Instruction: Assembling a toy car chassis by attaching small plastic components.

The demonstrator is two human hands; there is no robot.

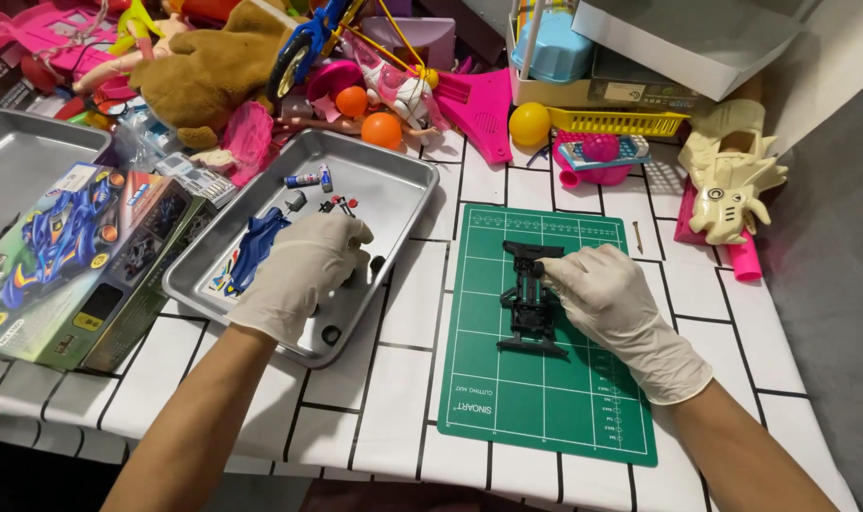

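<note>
Looking down, we see our two hands in thin white gloves over a white table with black lines (393,398).

Closest to us lies a flat green cutting mat with a white grid (545,398). It gives small parts a soft, steady place to sit. On the mat rests a black plastic toy car frame (529,303), lying flat. Our right hand (607,299) has its fingertips pinched on the top end of the frame, which keeps it from sliding around.

To the left, our left hand (303,270) reaches into a shiny silver metal tray (398,204). The fingers are curled down over the small parts there. We think they may be closing on something tiny, but the glove hides it, so we cannot tell. The tray has raised sides, so little pieces stay in. Inside it we see a blue plastic car body shell (258,248), small black wheels (333,334), and a tiny tube (304,178).

Beside the tray sits a colourful cardboard box with a blue race car picture (66,261).

Far back is a big pile of toys: a brown stuffed bear (204,71), orange balls (382,130), a yellow ball (529,123), and a cream plastic toy blaster (732,171).
</note>
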